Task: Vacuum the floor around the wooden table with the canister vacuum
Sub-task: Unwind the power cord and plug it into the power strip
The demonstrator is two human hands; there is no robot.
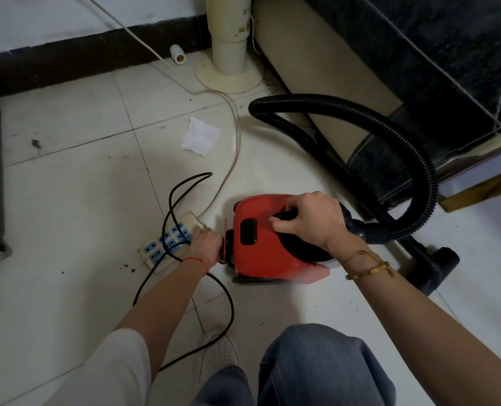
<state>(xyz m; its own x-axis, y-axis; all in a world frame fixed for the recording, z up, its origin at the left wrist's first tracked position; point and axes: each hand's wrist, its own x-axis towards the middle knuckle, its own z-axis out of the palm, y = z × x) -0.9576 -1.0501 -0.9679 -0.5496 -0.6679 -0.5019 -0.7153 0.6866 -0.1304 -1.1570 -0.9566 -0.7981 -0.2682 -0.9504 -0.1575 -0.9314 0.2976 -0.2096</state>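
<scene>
A red canister vacuum (261, 247) sits on the white tile floor in front of my knees. My right hand (310, 218) grips the black carry handle on top of it. My left hand (206, 243) is at the vacuum's rear end, beside a cream power strip (164, 247), fingers curled round something I cannot make out, likely the plug. The black power cord (184, 200) loops over the strip and trails back past my left arm. A ribbed black hose (389, 133) arcs from the vacuum's front round to the right.
A crumpled white tissue (201, 137) lies on the floor beyond the vacuum. A cream fan pedestal (228, 68) stands by the wall, its white cable (231, 127) running to the strip. A dark sofa (419, 68) fills the right. A wooden corner (483, 189) shows at right.
</scene>
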